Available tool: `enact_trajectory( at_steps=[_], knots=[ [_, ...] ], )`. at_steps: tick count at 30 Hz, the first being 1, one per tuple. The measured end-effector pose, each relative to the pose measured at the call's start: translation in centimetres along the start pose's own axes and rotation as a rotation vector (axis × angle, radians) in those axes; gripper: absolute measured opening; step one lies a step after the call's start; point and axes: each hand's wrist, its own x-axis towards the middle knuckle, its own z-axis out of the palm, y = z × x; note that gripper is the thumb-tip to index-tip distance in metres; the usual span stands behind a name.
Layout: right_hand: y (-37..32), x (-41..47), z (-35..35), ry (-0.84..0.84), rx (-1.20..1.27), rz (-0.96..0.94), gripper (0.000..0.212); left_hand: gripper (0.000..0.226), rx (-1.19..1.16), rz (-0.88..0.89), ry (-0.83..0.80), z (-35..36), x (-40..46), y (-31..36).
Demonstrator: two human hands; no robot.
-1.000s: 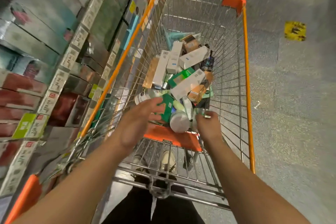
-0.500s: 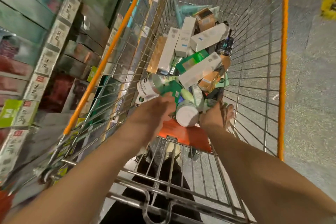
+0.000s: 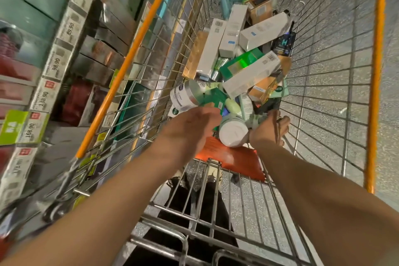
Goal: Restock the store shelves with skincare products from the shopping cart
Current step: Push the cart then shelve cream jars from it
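Both hands' fingers sink unseen among the cart (image 3: 376, 75) products (image 3: 250, 75).

Shop: price-tagged shelves (image 3: 54, 67), cart (image 3: 129, 58)

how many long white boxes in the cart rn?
4 visible. Left white box beside the tan one, second white box right of it, third white box lying across behind, fourth white box diagonal mid-pile. More may be buried in the shopping cart.

One shopping cart (image 3: 376, 75) with two orange side rails. Inside the cart: roughly a dozen boxed skincare products (image 3: 251, 75), one white-capped jar (image 3: 233, 133). Left of the cart: six legible shelf price tags (image 3: 56, 65).
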Motion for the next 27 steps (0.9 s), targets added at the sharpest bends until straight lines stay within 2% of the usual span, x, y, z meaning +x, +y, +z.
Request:
enact_trajectory(
  at_steps=[4, 7, 10, 13, 15, 16, 19, 20, 25, 27],
  knots=[
    [0.1, -0.6, -0.6, 0.037, 0.069, -0.026, 0.065, 0.041, 0.049, 0.016, 0.033, -0.1, -0.2, -0.5],
    [0.1, -1.7, -1.4, 0.043, 0.189, -0.035, 0.064, 0.035, 0.055, 0.07, 0.008, -0.6, -1.0, -0.2],
    [-0.4, -3.1, -3.1, -0.012, 0.311, -0.03, 0.074, 0.026, 0.05, 0.12, -0.022, -1.1, -2.2, 0.6],
    [-1.3, -4.8, -5.0, 0.025, 0.329, -0.039, 0.079, 0.017, 0.033, 0.177, -0.021, -1.5, -3.4, 1.2],
    [-1.9, -6.0, -6.3, 0.065, 0.332, -0.057, 0.084, 0.009, -0.026, 0.154, 0.02, -1.6, -4.2, 1.7],
    [-2.3, -6.7, -7.0, 0.091, 0.325, -0.078, 0.084, 0.01, -0.058, 0.141, 0.041, -1.6, -4.7, 2.0],
    [-3.3, -8.6, -9.0, 0.127, 0.331, -0.18, 0.081, 0.038, -0.121, 0.141, 0.113, -1.4, -5.3, 2.2],
    [-3.8, -9.6, -9.8, 0.117, 0.34, -0.214, 0.081, 0.041, -0.13, 0.145, 0.136, -1.4, -5.5, 2.1],
    [-5.9, -14.8, -14.2, 0.004, 0.471, -0.411, 0.078, 0.022, -0.127, 0.202, 0.205, -1.2, -8.7, 2.7],
    [-7.1, -17.2, -16.1, -0.084, 0.527, -0.498, 0.075, 0.027, -0.189, 0.227, 0.194, -1.3, -10.1, 3.6]
  ],
)
